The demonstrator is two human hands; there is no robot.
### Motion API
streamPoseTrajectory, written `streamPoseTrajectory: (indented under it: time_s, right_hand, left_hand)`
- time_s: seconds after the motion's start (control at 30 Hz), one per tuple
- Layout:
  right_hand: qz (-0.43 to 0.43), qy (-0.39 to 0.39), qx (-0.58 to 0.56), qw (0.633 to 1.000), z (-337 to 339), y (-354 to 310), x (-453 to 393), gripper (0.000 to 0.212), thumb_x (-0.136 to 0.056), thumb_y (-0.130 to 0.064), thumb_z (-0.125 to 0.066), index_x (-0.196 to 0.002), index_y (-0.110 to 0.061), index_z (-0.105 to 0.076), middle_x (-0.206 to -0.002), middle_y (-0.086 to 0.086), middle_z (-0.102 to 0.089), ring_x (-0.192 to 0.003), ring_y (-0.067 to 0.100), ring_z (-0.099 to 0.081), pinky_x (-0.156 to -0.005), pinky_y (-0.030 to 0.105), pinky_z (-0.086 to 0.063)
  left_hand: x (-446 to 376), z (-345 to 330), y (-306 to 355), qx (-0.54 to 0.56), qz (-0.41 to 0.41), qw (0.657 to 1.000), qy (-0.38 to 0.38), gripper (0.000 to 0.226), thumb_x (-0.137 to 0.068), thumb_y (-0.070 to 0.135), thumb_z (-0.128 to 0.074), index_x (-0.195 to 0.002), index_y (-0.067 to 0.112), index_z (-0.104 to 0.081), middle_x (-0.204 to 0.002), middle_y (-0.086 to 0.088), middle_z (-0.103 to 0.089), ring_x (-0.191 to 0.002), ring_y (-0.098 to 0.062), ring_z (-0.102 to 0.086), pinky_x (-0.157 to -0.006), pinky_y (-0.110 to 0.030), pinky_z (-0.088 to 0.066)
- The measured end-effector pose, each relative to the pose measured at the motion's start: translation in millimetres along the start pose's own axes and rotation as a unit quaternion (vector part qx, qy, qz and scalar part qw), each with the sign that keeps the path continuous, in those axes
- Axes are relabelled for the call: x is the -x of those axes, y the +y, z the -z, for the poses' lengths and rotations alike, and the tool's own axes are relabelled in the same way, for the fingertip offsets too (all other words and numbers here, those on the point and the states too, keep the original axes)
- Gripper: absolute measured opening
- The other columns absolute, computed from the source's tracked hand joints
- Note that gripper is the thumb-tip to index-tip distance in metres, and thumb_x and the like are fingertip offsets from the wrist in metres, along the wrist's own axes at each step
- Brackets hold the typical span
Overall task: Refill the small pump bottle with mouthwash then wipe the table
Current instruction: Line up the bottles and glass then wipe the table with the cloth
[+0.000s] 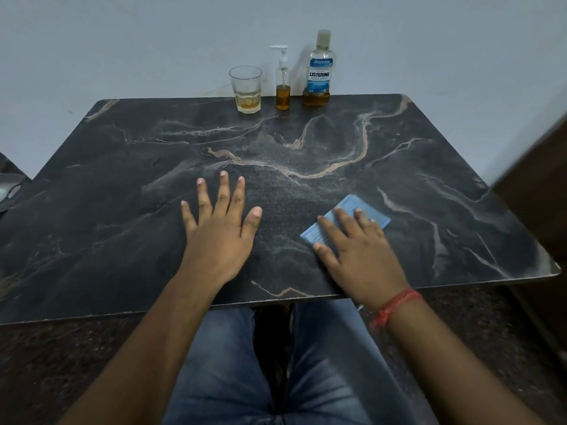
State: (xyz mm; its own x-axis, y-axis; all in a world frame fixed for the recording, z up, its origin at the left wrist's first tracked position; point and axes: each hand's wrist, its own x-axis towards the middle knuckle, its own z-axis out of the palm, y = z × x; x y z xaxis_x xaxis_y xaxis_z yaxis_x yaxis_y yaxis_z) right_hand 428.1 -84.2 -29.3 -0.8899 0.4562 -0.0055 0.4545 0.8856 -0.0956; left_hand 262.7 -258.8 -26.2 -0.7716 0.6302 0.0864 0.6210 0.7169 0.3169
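Observation:
At the far edge of the dark marble table (122, 185) stand a small clear pump bottle (282, 87) about a third full of amber liquid, and a larger mouthwash bottle (319, 72) with a blue label and a little amber liquid at its bottom. My right hand (359, 250) lies flat on a folded blue cloth (365, 210) near the front right, pressing it onto the table. My left hand (219, 225) rests flat on the table with fingers spread and nothing in it.
A clear glass (245, 88) with a little amber liquid stands left of the pump bottle. A pale wall rises right behind the table. A dark wooden piece (534, 191) stands at the right edge. My legs in jeans are under the front edge.

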Motion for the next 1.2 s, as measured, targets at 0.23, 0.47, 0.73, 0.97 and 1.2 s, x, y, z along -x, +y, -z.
streamPoseTrajectory:
  time_s: [0.23, 0.47, 0.73, 0.97, 1.2]
  right_hand:
    - [-0.002, -0.004, 0.002, 1.000, 4.3, 35.8, 2.4, 0.071, -0.089, -0.073, -0.014, -0.152, -0.041, -0.026, -0.162, 0.005, -0.024, -0.149, 0.028, -0.018, -0.121, 0.045, -0.018]
    - [0.035, -0.010, 0.026, 0.999, 7.3, 11.0, 16.9, 0.064, -0.092, -0.071, -0.022, -0.150, -0.044, -0.027, -0.159, 0.010, -0.029, -0.145, 0.031, -0.026, -0.117, 0.045, -0.023]
    - [-0.055, -0.015, -0.014, 0.998, 12.4, 48.3, -3.8, 0.082, -0.079, -0.083, -0.018, -0.149, -0.044, -0.031, -0.152, 0.005, -0.033, -0.144, 0.041, -0.019, -0.120, 0.056, -0.014]
    - [-0.033, -0.007, 0.003, 0.999, 8.3, 50.4, -2.7, 0.078, -0.083, -0.083, -0.014, -0.151, -0.044, -0.024, -0.161, 0.006, -0.020, -0.147, 0.035, -0.017, -0.121, 0.049, -0.015]
    - [0.014, -0.019, 0.015, 1.000, 2.5, 25.6, 3.3, 0.076, -0.087, -0.080, -0.018, -0.153, -0.043, -0.021, -0.164, 0.005, -0.015, -0.150, 0.037, -0.010, -0.122, 0.050, -0.008]
  left_hand:
    - [-5.4, -5.4, 23.0, -0.003, -0.031, 0.999, -0.014, 0.075, -0.092, 0.066, 0.005, -0.159, 0.033, 0.009, -0.166, 0.006, 0.021, -0.150, -0.027, 0.030, -0.120, -0.060, 0.013]
    - [-10.7, -10.1, 38.1, -0.010, -0.049, 0.999, -0.020, 0.075, -0.091, 0.067, 0.006, -0.158, 0.035, 0.012, -0.166, 0.007, 0.021, -0.149, -0.026, 0.031, -0.120, -0.060, 0.013]
    - [-17.3, -12.1, 44.3, -0.021, -0.061, 0.998, -0.015, 0.074, -0.091, 0.067, 0.007, -0.158, 0.034, 0.012, -0.166, 0.006, 0.020, -0.150, -0.027, 0.030, -0.120, -0.060, 0.013]
    - [-21.7, -17.0, 43.0, -0.026, -0.058, 0.998, -0.022, 0.072, -0.092, 0.067, 0.005, -0.157, 0.036, 0.015, -0.165, 0.008, 0.024, -0.149, -0.026, 0.032, -0.120, -0.061, 0.013]
    - [-25.7, -18.1, 40.6, -0.031, -0.053, 0.998, -0.021, 0.074, -0.091, 0.067, 0.006, -0.157, 0.035, 0.014, -0.166, 0.007, 0.022, -0.149, -0.026, 0.031, -0.120, -0.060, 0.013]
